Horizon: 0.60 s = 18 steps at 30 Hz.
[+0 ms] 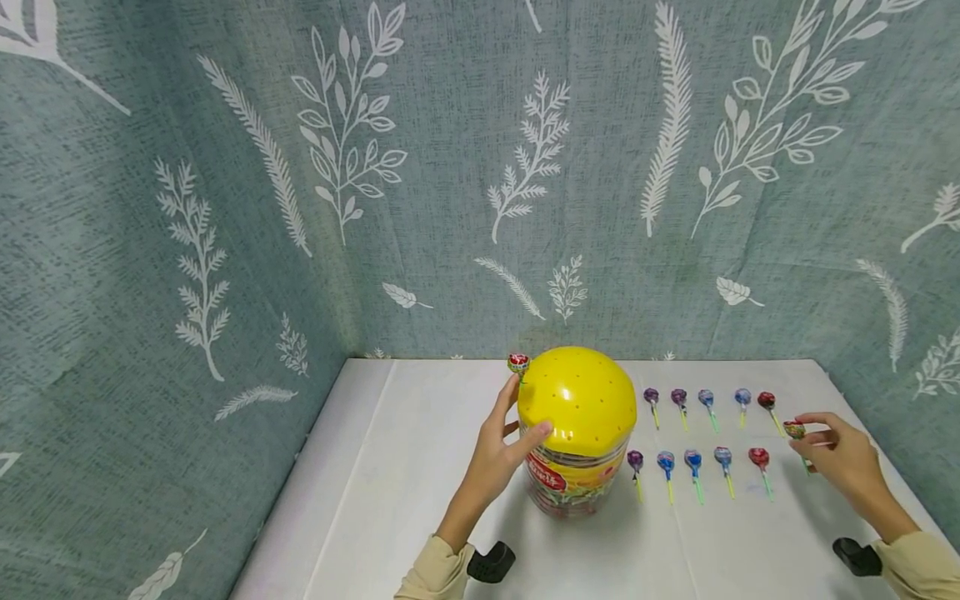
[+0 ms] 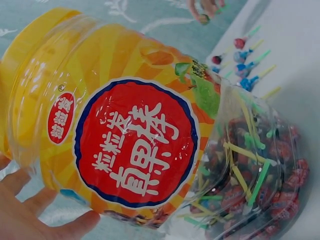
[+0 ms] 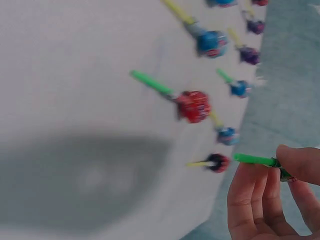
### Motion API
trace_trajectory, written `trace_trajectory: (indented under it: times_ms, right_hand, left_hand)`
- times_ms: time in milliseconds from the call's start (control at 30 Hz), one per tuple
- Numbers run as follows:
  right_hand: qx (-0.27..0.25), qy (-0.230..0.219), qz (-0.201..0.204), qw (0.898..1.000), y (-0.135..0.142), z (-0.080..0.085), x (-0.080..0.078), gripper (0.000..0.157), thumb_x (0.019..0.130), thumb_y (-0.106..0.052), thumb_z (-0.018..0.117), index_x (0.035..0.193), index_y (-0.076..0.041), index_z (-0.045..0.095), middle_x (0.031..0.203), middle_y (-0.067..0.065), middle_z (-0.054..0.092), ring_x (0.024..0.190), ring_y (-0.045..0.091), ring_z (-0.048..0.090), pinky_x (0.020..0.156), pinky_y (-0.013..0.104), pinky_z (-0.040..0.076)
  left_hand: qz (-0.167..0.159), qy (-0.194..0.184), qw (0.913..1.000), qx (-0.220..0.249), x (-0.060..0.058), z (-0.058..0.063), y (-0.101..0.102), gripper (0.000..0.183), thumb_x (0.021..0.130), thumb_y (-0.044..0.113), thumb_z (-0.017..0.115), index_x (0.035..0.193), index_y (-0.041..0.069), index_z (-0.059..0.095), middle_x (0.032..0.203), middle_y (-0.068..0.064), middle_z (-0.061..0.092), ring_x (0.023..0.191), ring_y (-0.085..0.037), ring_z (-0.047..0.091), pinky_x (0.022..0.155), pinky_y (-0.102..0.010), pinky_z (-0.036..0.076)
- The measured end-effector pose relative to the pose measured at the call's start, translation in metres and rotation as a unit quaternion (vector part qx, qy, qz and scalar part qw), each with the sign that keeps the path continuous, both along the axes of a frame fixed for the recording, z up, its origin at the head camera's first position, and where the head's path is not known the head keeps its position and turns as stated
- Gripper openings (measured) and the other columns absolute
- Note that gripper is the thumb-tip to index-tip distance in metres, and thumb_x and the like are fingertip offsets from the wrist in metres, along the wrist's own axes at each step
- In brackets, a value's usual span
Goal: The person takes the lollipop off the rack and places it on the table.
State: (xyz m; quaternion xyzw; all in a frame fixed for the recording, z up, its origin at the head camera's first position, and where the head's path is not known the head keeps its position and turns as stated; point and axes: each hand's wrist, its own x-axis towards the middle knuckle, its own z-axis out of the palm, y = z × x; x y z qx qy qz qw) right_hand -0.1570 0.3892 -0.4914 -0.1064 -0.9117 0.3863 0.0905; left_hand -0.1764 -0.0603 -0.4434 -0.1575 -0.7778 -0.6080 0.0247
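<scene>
A clear plastic candy jar (image 1: pixel 573 479) with a yellow lid (image 1: pixel 577 400) stands on the white table. Its orange and red label faces the left wrist view, and many lollipops with green and yellow sticks show inside. My left hand (image 1: pixel 491 458) grips the jar at its upper left side, thumb against the lid's lower edge. Just above the left fingertips shows a red-and-green wrapped lollipop (image 1: pixel 518 362); I cannot tell whether the fingers touch it. At the right, my right hand (image 1: pixel 847 458) pinches a lollipop (image 1: pixel 794 429) with a green stick (image 3: pixel 255 159), near its head.
Right of the jar, lollipops lie in two rows: a back row with a purple one (image 1: pixel 651 396) and a dark red one (image 1: pixel 766 400), and a front row with a blue one (image 1: pixel 693 459) and a red one (image 1: pixel 759 457). A patterned green cloth (image 1: pixel 465 275) rises behind the table.
</scene>
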Motion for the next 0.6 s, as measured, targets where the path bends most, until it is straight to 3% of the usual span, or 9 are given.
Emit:
trace_trajectory:
  times_ms: [200,600]
  right_hand:
    - [0.027,-0.012,-0.014,0.999,0.010,-0.022,-0.006,0.034,0.085,-0.009,0.064,0.113,0.006,0.053,0.074,0.011,0.065,0.051,0.009,0.055,0.045,0.028,0.042]
    - [0.062,-0.040,-0.021,0.997,0.017,-0.055,-0.014,0.035,0.080,-0.007,0.065,0.108,0.010,0.055,0.071,0.011,0.062,0.061,0.015,0.051,0.049,0.031,0.040]
  left_hand:
    - [0.001,0.003,1.0000,-0.001,0.001,0.000,0.000,0.077,0.087,0.044,0.061,0.150,0.023,0.023,0.151,-0.003,0.031,0.136,-0.025,0.030,0.100,-0.051,0.037]
    - [0.003,0.002,1.0000,0.000,0.002,0.001,0.000,0.078,0.086,0.044,0.061,0.151,0.021,0.023,0.151,-0.004,0.031,0.136,-0.025,0.030,0.100,-0.051,0.037]
